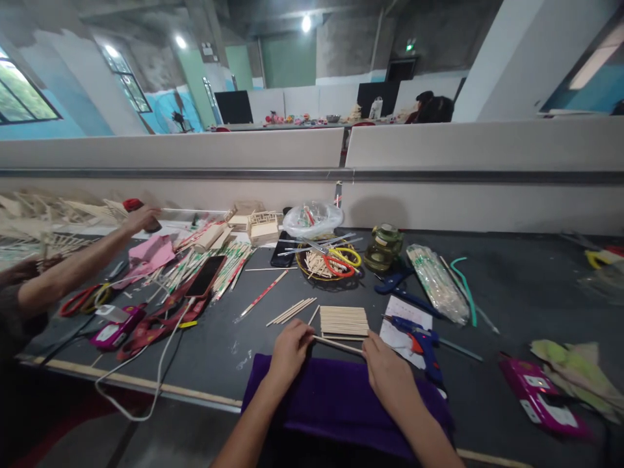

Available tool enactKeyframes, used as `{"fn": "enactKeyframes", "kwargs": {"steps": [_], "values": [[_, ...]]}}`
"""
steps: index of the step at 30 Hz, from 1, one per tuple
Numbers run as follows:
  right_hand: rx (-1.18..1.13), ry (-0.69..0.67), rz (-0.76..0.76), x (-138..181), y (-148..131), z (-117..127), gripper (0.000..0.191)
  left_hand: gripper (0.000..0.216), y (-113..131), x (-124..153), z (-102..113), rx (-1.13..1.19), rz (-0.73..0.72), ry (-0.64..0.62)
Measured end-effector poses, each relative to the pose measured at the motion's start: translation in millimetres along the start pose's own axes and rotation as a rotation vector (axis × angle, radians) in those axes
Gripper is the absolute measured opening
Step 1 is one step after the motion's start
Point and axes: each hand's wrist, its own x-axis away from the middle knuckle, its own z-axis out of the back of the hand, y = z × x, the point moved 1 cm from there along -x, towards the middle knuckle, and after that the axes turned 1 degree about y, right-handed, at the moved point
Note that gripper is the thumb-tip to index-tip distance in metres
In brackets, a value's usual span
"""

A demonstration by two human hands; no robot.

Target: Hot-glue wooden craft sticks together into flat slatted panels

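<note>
My left hand (pixel 291 351) and my right hand (pixel 384 365) hold the two ends of a thin wooden stick (pixel 337 345) between them, fingers pinched on it. The stick lies just in front of a flat panel of glued wooden sticks (pixel 344 320) on the dark table. Several loose sticks (pixel 291 311) lie to the left of the panel. A purple cloth (pixel 336 403) covers my lap under my wrists. A blue glue gun (pixel 418 338) rests right of my right hand, on a white paper (pixel 402 311).
A basket with sticks and scissors (pixel 329 262), a glass jar (pixel 384 247), a bag of sticks (pixel 436 281) and a phone (pixel 205 275) sit farther back. At left a co-worker's arm (pixel 73 270) reaches over stick models. Pink packages (pixel 539 396) lie at right. A low partition (pixel 312 175) backs the table.
</note>
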Motion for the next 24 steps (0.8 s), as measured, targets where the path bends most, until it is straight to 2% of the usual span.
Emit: {"fn": "enactKeyframes", "kwargs": {"steps": [6, 11, 15, 19, 24], "values": [[-0.060, -0.048, 0.010, 1.3, -2.1, -11.0, 0.041, 0.030, -13.3, -0.1, 12.4, -0.284, -0.042, -0.052], [-0.087, -0.088, 0.036, -3.2, -9.3, -8.7, 0.032, 0.033, -22.1, -3.7, 34.1, -0.433, 0.021, -0.045], [-0.112, -0.031, 0.028, -6.9, -2.2, 2.1, 0.026, 0.028, -17.5, -1.1, 33.5, -0.243, 0.045, -0.007], [-0.109, -0.010, -0.081, -12.5, 10.4, 6.5, 0.020, 0.040, -10.3, 2.7, 9.1, 0.060, 0.117, 0.015], [-0.149, -0.086, -0.107, -19.0, 4.6, -0.4, 0.018, 0.046, -8.6, 0.5, -9.1, 0.109, 0.152, 0.062]]}}
